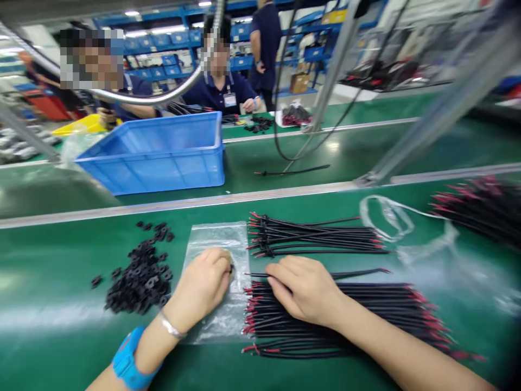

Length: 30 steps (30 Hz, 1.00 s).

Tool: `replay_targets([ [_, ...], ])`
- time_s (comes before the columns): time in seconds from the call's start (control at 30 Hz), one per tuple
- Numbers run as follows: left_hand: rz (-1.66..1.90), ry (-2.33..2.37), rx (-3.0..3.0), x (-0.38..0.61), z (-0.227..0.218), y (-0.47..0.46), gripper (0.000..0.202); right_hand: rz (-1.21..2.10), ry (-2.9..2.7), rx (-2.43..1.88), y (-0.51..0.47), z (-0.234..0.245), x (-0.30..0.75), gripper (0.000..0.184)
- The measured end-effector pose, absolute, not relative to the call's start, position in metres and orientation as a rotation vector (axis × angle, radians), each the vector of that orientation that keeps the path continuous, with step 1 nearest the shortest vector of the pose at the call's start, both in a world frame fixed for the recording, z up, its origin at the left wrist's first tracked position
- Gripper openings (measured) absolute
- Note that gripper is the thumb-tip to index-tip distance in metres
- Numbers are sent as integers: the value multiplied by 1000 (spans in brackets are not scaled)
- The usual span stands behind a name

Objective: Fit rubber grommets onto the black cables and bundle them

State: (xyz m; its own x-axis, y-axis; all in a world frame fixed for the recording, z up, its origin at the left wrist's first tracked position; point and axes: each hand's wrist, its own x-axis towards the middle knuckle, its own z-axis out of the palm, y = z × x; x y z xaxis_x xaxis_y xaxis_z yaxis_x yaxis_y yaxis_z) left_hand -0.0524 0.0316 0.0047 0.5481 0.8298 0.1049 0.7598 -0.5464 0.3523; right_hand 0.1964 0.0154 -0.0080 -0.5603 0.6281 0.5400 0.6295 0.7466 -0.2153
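My left hand (203, 285) rests on a clear plastic bag (220, 239) on the green bench, its fingers curled round a small dark part I cannot make out. My right hand (305, 288) lies on a large bundle of black and red wires (366, 320), its fingertips pinching a single wire (354, 273) that runs off to the right. A second bundle of the same wires (317, 234) lies just beyond. A heap of small black plastic parts (140, 277) sits left of my left hand.
A blue plastic crate (158, 155) stands on the conveyor belt behind the bench. More wires (480, 209) and an empty clear bag (391, 217) lie at the right. Two seated people and one standing work across the belt. Metal frame posts (439, 103) rise at the right.
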Motion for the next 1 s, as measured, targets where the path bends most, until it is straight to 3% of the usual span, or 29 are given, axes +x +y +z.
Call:
replay_targets([
  [0.1, 601, 1287, 2086, -52, 0, 33, 5, -66, -2354, -982, 17, -6, 195, 21],
  [0.2, 715, 1227, 1661, -47, 1, 32, 13, -110, -2360, -1005, 18, -6, 193, 23],
  [0.37, 720, 1171, 1281, -38, 7, 28, 21, -120, -2335, -961, 18, -9, 189, 25],
  [0.53, 760, 1078, 1012, -36, 12, 28, 26, -115, -2252, -919, 23, 9, 202, 16],
  [0.63, 791, 1024, 911, -36, 17, 29, 28, -192, -1919, -1003, 19, 46, 225, 12],
  [0.73, 817, 986, 863, -37, 20, 31, 27, -282, -1227, -1050, 12, 84, 249, 9],
  [0.83, 856, 965, 835, -39, 20, 33, 28, -170, -952, -957, 10, 92, 269, 9],
  [1.0, 880, 956, 802, -45, 14, 37, 25, 167, -958, -1086, 14, 57, 310, 19],
])
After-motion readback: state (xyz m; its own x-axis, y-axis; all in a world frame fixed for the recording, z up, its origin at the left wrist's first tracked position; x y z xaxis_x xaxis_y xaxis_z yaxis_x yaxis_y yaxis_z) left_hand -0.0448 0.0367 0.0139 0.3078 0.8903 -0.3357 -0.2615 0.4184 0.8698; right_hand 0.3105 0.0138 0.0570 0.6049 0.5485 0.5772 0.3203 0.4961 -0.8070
